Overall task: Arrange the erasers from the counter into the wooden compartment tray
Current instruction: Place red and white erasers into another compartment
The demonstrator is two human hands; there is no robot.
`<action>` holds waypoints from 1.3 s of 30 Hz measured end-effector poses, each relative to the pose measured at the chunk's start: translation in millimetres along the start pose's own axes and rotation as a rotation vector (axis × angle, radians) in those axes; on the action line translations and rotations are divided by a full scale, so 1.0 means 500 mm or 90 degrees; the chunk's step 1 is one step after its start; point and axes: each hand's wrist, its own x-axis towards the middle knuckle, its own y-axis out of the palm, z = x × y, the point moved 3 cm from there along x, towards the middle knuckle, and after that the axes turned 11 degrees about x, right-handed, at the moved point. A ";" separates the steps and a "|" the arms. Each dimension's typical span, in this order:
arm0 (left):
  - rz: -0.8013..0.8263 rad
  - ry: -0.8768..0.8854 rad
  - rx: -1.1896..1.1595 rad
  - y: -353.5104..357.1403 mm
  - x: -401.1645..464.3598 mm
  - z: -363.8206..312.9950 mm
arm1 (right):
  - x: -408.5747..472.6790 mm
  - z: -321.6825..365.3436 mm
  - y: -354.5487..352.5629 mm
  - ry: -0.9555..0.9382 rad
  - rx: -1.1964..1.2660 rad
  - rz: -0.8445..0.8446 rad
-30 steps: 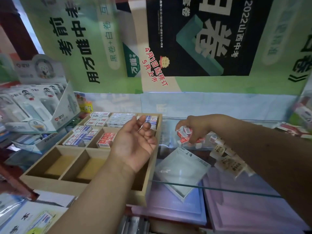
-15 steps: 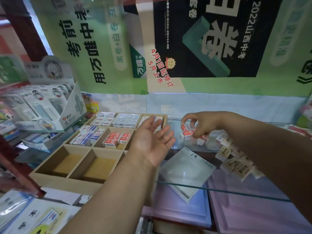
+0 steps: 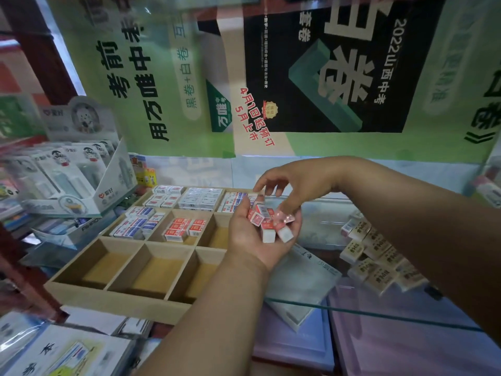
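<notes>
Left hand (image 3: 260, 234): palm up and cupped over the right edge of the tray, holding a small heap of red erasers (image 3: 267, 219) that lie across palm and fingers.
Right hand (image 3: 292, 185): directly above the left hand, fingers curled downward, fingertips touching the heap; whether it pinches an eraser or only rests on them cannot be told.
Tray (image 3: 116, 297): wooden, three rows of three compartments, on the glass counter (image 3: 379, 313).
Tray, far row: left compartment holds red-and-white erasers (image 3: 165, 196), middle holds pale erasers (image 3: 202, 198), right holds blue-striped erasers (image 3: 233, 203), partly hidden by the left hand.
Tray, middle row: left compartment holds blue erasers (image 3: 138, 223), middle holds red 2B erasers (image 3: 183, 227) that fill only part of it, right shows bare wood beside the left hand.
Tray, near row: all three compartments show bare wood.
Loose pile (image 3: 376, 256): beige-sleeved erasers on the counter, well right of the tray, under the right forearm.
White box (image 3: 301, 289): flat, on the counter just right of the tray, below the left hand.
Display carton (image 3: 81, 180): left of the tray, holding packaged goods.
Poster (image 3: 311, 66): green and black, on the wall behind the tray.
</notes>
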 end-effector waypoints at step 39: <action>0.035 0.207 0.114 -0.209 -0.163 -0.256 | 0.087 -0.021 0.120 0.071 0.869 -0.174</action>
